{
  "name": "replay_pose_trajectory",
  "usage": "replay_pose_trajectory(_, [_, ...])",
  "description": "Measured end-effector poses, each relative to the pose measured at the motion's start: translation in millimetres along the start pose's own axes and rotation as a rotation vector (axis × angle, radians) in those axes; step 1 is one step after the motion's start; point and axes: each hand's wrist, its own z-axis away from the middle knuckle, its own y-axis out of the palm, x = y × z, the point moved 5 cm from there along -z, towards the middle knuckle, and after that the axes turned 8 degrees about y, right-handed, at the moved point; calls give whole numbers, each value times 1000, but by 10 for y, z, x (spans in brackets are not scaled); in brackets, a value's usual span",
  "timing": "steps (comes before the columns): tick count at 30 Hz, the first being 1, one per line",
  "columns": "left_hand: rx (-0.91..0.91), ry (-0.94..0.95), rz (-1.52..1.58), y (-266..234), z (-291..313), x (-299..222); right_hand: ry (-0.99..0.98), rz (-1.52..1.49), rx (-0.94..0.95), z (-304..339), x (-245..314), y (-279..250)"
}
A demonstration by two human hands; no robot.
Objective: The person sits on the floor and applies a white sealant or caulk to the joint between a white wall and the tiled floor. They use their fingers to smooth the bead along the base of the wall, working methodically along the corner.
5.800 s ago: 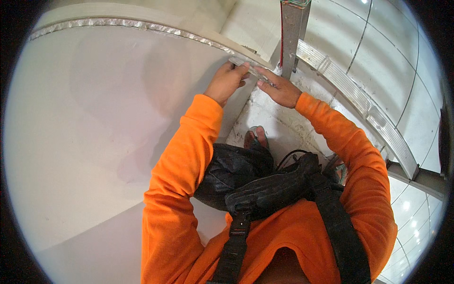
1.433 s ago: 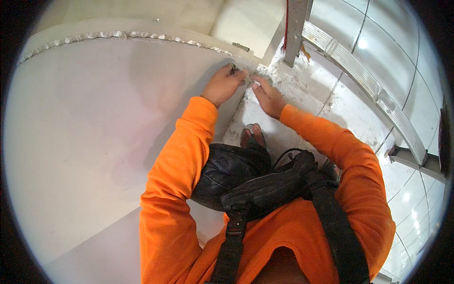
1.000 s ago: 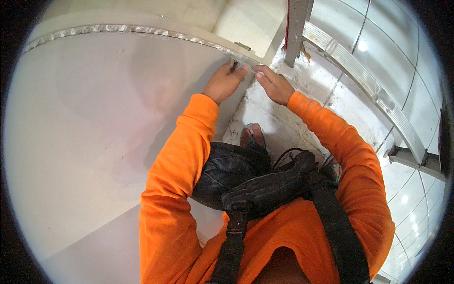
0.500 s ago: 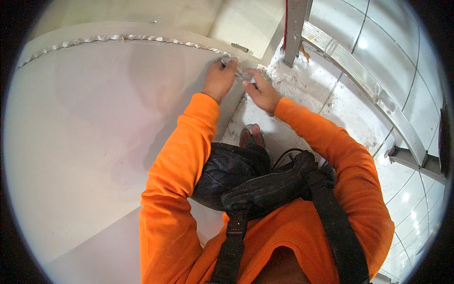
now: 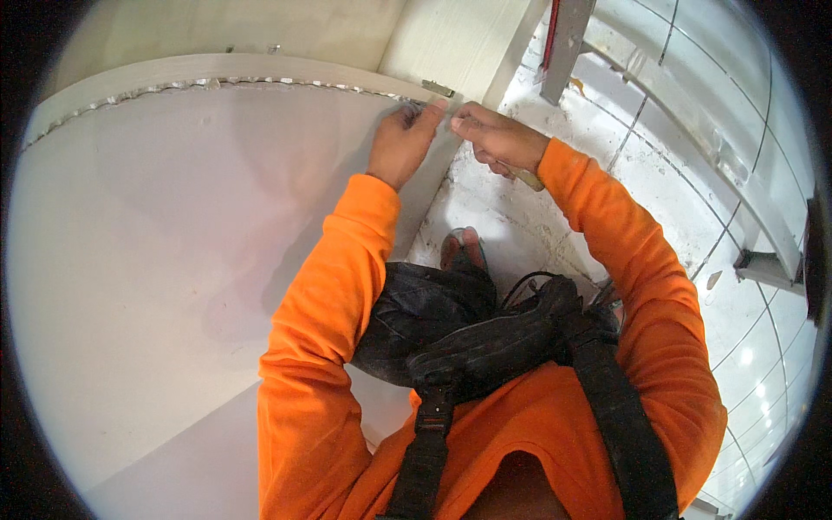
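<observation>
While the left hand (image 5: 400, 143) rests at the far right corner of a broad pale panel (image 5: 199, 225), its thumb reaches up toward the ragged white edge (image 5: 212, 83) and the other fingers curl in, dark shadow among them; whether they pinch anything cannot be told. The right hand (image 5: 507, 140) is just beside it, a narrow gap between the two thumbs. Its lower fingers are folded around a tan piece (image 5: 527, 178), which lies under the palm and pokes out below the little-finger side, close to the cuff of the orange sleeve (image 5: 607, 208); the rest of it is hidden by the hand. The right thumb and forefinger are drawn close together at the panel's corner, and anything between their tips is too small to make out.

Just above the left thumb, a small metal fitting (image 5: 438, 87) sits on the pale ledge (image 5: 260, 65) past the ragged edge. Beyond the right hand, a grey metal post (image 5: 568, 52) stands over the dusty white floor (image 5: 485, 208), with a sandalled foot (image 5: 464, 249) below the hands.
</observation>
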Motion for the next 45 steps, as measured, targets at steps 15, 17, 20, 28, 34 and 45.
replay_pose_trajectory(15, [63, 72, -66, 18, 9, -56, -30, 317, -14, 146, 284, -150])
replay_pose_trajectory(17, [88, 89, -115, 8, -16, -35, -53, 281, -20, 47, 181, -126])
replay_pose_trajectory(20, [103, 73, -139, 25, -13, -113, -66, 274, -24, 80, 222, -127])
replay_pose_trajectory(28, [55, -111, 289, 10, 78, -131, 31, 325, -109, 212, 525, 98])
replay_pose_trajectory(34, [31, -187, 353, -11, 118, -160, 91, 221, -182, 155, 508, 283])
replay_pose_trajectory(45, [22, -220, 253, -162, 126, 159, -229, 35, -686, -330, -113, 1024])
